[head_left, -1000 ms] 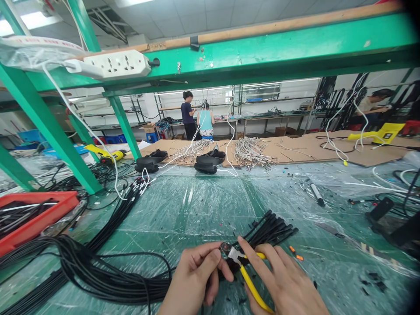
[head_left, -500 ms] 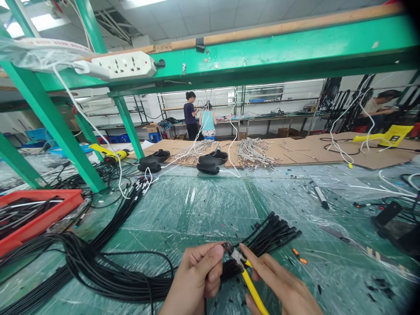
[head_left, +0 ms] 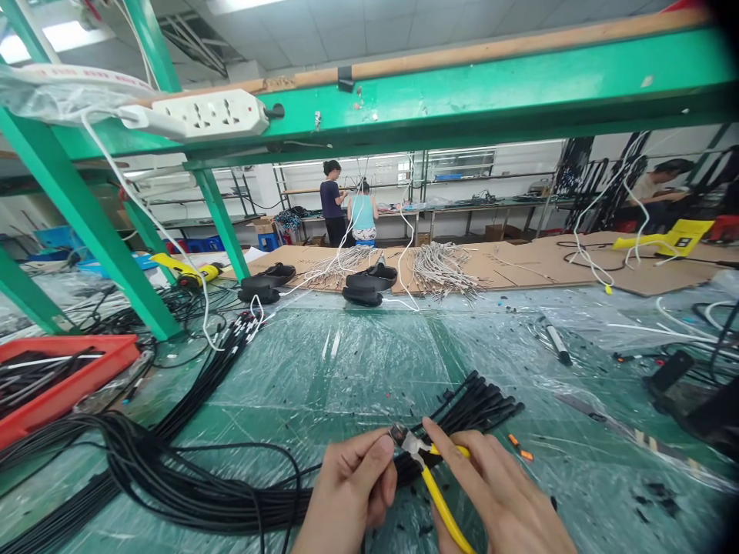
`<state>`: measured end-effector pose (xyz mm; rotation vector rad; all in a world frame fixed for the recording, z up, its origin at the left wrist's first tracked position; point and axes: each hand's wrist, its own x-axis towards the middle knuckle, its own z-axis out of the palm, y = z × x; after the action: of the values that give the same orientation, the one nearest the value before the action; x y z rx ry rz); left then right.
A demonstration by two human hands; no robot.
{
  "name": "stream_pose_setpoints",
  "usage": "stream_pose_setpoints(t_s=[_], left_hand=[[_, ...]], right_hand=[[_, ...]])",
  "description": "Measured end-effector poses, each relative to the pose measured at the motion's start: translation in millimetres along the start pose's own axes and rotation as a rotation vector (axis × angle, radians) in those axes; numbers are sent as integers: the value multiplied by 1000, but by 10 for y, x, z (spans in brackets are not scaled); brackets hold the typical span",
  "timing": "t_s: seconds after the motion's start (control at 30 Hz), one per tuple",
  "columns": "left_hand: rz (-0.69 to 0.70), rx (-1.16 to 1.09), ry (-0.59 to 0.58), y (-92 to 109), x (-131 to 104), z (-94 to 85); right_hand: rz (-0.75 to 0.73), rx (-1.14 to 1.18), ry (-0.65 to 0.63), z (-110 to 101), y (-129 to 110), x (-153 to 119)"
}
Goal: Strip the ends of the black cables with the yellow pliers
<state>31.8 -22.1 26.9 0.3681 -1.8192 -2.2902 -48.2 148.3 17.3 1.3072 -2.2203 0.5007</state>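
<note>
My left hand is closed in a pinch at the lower middle, holding the end of a black cable whose tip is small and dark. In my right hand are yellow-handled cutting pliers. Their metal jaws meet the cable tip beside my left fingertips, and the handles stand apart. My right index finger is stretched along the pliers. Behind both hands lies a thick bundle of black cables, its thicker ends fanned out to the right. Whether the jaws touch the cable's wires is too small to tell.
A red tray with cables stands at the left. Black scraps and orange pieces lie at the right, near a black stand. Cardboard with white cables spans the back, below a green beam. People are far behind.
The pliers' handles have spread, with the second yellow handle now showing under my right fingers. The whole view has shifted slightly, so the surroundings sit a little further left.
</note>
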Motion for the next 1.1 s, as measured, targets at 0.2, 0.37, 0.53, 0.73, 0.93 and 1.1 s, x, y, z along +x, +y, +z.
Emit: stream_pose_setpoints(t_s=[0.2, 0.37, 0.53, 0.73, 0.93, 1.1], left_hand=[[-19, -99, 28, 33, -3, 25], [-73, -240, 38, 61, 6, 53], [-68, -303, 29, 90, 2, 52], [-87, -348, 24, 123, 5, 41], [-129, -383, 36, 140, 5, 36], [-136, -370, 76, 170, -7, 23]], right_hand=[[-59, -58, 37, 13, -6, 23], [-98, -140, 84, 33, 16, 0], [-98, -135, 30, -3, 24, -12], [-96, -99, -2, -7, 24, -26], [-71, -10, 10, -20, 54, 1], [86, 174, -20, -25, 80, 27]])
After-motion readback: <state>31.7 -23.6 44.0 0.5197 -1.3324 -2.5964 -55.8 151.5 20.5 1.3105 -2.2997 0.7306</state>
